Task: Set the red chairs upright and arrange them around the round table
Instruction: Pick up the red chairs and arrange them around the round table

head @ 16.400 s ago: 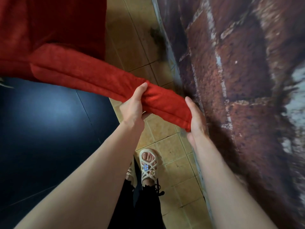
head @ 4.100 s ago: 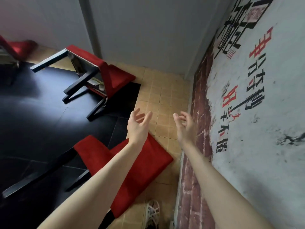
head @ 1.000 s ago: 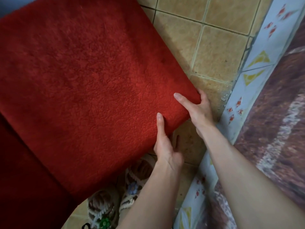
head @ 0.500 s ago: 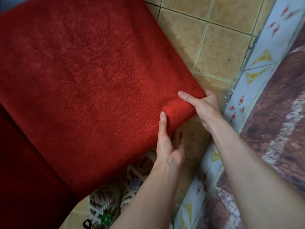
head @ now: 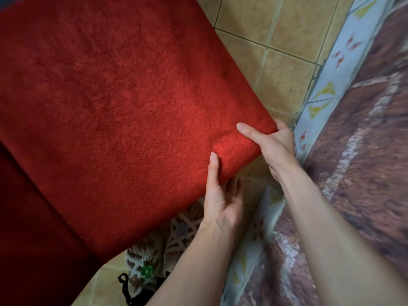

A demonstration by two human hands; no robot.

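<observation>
A red fabric-covered chair (head: 123,120) fills most of the view, its flat padded back tilted toward me above the floor. My left hand (head: 220,195) grips its lower edge near the corner, thumb on top and fingers underneath. My right hand (head: 271,146) holds the corner itself, thumb pressed on the red fabric and fingers wrapped behind. The chair's legs and the round table are out of sight.
Tan floor tiles (head: 280,60) show at the upper right. A brick-pattern wall (head: 362,151) with a pale patterned skirting strip (head: 326,91) runs close along the right. My feet in white woven sandals (head: 167,246) stand right under the chair's edge.
Over the last second the chair's corner has shifted slightly right and down in view, toward the wall, with both hands keeping their grip on it.
</observation>
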